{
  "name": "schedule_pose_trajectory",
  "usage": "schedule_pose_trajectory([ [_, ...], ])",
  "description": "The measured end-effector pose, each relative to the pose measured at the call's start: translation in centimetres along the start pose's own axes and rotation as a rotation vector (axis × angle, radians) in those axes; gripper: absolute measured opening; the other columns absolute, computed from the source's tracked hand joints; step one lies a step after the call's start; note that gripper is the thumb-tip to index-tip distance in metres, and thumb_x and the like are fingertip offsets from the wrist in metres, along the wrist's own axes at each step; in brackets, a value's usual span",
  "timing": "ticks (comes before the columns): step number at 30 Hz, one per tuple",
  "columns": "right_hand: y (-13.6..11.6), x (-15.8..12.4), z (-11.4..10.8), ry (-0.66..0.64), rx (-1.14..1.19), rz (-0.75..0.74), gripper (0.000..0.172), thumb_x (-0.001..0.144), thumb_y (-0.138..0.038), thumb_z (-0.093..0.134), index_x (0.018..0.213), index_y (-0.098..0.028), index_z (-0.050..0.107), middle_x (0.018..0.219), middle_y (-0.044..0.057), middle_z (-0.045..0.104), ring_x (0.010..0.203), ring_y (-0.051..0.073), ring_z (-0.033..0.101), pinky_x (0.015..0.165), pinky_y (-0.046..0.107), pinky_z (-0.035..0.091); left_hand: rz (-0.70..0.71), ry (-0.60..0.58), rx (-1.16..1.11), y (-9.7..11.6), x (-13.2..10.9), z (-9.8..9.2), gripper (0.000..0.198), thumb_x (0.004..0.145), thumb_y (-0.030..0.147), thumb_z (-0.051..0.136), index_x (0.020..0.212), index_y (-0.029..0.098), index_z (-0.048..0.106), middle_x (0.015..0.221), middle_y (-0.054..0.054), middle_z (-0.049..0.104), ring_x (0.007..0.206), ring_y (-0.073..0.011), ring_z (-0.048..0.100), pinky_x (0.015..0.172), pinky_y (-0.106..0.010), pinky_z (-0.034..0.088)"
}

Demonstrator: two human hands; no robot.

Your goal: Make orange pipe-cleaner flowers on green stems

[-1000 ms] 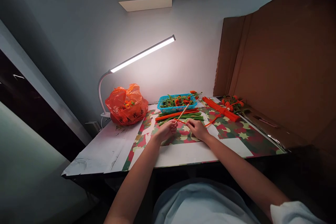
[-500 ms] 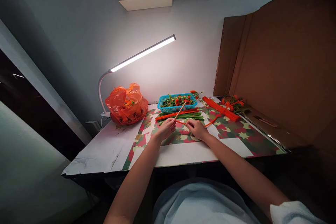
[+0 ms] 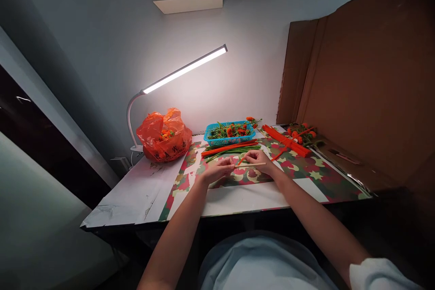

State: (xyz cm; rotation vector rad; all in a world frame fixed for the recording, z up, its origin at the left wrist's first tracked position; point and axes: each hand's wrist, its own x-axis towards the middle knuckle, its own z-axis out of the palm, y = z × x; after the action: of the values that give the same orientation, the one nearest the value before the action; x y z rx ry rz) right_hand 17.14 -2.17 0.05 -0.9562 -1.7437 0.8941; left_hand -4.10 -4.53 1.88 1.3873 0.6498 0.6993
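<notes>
While your left hand point(image 3: 217, 171) pinches one end of a slim, pale, wooden-looking stick point(image 3: 250, 165), your right hand point(image 3: 261, 162) appears to pinch a thin, fuzzy orange strand point(image 3: 241, 160) between thumb and fingers. The stick lies nearly level above the patterned table point(image 3: 244, 199), its free end crossing in front of your right hand. From here, the stick could pivot or roll if your left fingers loosen, since they seem to hold it only at one end; the strand could slacken or spring loose if your right pinch eases. A careless forward push could also disturb the loose green stems point(image 3: 238, 150) and straight orange strips point(image 3: 217, 151) lying just beyond. Your left fingers hide the stick's held end and any wrap there, and I cannot tell whether your right fingers touch the stick. Nor can I tell whether the orange line point(image 3: 279, 153) running towards the tied red-orange bundle point(image 3: 285, 140) belongs to your strand.
</notes>
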Motion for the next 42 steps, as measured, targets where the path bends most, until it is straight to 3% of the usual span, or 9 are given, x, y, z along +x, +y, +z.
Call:
schedule_pose_trajectory([
  [7, -0.9, 0.6, -0.9, -0.171, -0.09, -0.029, 0.031, 0.074, -0.044, 0.059, 0.069, -0.014, 0.064, 0.059, -0.001, 0.054, 0.051, 0.009, 0.042, 0.048, 0.021, 0.031, 0.01, 0.009, 0.235, -0.7, 0.4, -0.3, 0.036, 0.069, 0.048, 0.069, 0.068, 0.018, 0.049, 0.057, 0.006, 0.037, 0.051, -0.0078, 0.027, 0.049, -0.023, 0.019],
  [16, -5.4, 1.4, 0.8, -0.175, -0.479, -0.198, 0.019, 0.078, -0.023, 0.055, 0.063, -0.016, 0.066, 0.053, 0.0, 0.056, 0.049, 0.009, 0.043, 0.049, 0.023, 0.026, 0.198, 0.23, 0.561, -0.8, 0.7, -0.6, 0.024, 0.074, 0.039, 0.063, 0.064, 0.018, 0.056, 0.062, 0.001, 0.048, 0.059, -0.0125, 0.039, 0.055, -0.023, 0.031],
  [21, -5.8, 1.4, 2.2, -0.136, -0.644, -0.233, 0.015, 0.073, -0.013, 0.057, 0.06, -0.018, 0.063, 0.056, 0.001, 0.059, 0.049, 0.01, 0.044, 0.05, 0.024, 0.021, 0.187, 0.395, 0.595, -0.9, 0.9, -0.5, 0.024, 0.075, 0.036, 0.061, 0.061, 0.018, 0.052, 0.061, 0.002, 0.048, 0.059, -0.0124, 0.04, 0.056, -0.023, 0.03],
  [26, -6.0, 0.8, 3.1, -0.072, -0.768, -0.3, 0.025, 0.079, -0.018, 0.055, 0.054, -0.018, 0.054, 0.052, 0.002, 0.054, 0.049, 0.011, 0.04, 0.051, 0.026, 0.018, 0.155, 0.542, 0.428, -1.6, 1.4, -0.8, 0.029, 0.078, 0.039, 0.056, 0.061, 0.019, 0.044, 0.056, 0.005, 0.039, 0.053, -0.009, 0.033, 0.049, -0.022, 0.025],
  [30, -5.7, -0.2, 3.3, -0.037, -0.658, -0.297, 0.027, 0.083, -0.022, 0.052, 0.056, -0.018, 0.056, 0.052, 0.001, 0.054, 0.048, 0.01, 0.04, 0.051, 0.025, 0.021, 0.06, 0.525, 0.201, -1.6, 1.5, -0.8, 0.038, 0.075, 0.047, 0.059, 0.06, 0.02, 0.037, 0.051, 0.007, 0.031, 0.045, -0.0059, 0.024, 0.044, -0.021, 0.016],
  [35, -4.8, -1.2, 3.2, -0.014, -0.254, -0.197, 0.032, 0.084, -0.04, 0.051, 0.062, -0.017, 0.06, 0.053, -0.001, 0.051, 0.049, 0.01, 0.04, 0.05, 0.024, 0.028, 0.06, 0.403, -0.09, -1.4, 1.4, -0.9, 0.043, 0.069, 0.049, 0.067, 0.064, 0.02, 0.036, 0.052, 0.01, 0.022, 0.043, -0.0036, 0.016, 0.043, -0.021, 0.009],
  [40, -4.3, -1.2, 1.5, -0.233, -0.013, 0.132, 0.039, 0.076, -0.056, 0.057, 0.067, -0.018, 0.059, 0.052, -0.005, 0.038, 0.041, 0.007, 0.03, 0.04, 0.023, 0.025, 0.126, 0.27, -0.159, -1.1, 1.2, -0.7, 0.046, 0.07, 0.05, 0.068, 0.065, 0.019, 0.034, 0.054, 0.01, 0.019, 0.045, -0.0036, 0.015, 0.044, -0.021, 0.009],
  [42, -3.8, -0.5, 0.7, -0.321, 0.018, 0.179, 0.041, 0.072, -0.058, 0.06, 0.068, -0.017, 0.059, 0.053, -0.005, 0.039, 0.043, 0.007, 0.033, 0.041, 0.022, 0.027, 0.124, 0.222, -0.12, -1.0, 1.1, -0.5, 0.049, 0.069, 0.054, 0.068, 0.064, 0.02, 0.033, 0.054, 0.01, 0.02, 0.045, -0.0036, 0.015, 0.045, -0.021, 0.01],
])
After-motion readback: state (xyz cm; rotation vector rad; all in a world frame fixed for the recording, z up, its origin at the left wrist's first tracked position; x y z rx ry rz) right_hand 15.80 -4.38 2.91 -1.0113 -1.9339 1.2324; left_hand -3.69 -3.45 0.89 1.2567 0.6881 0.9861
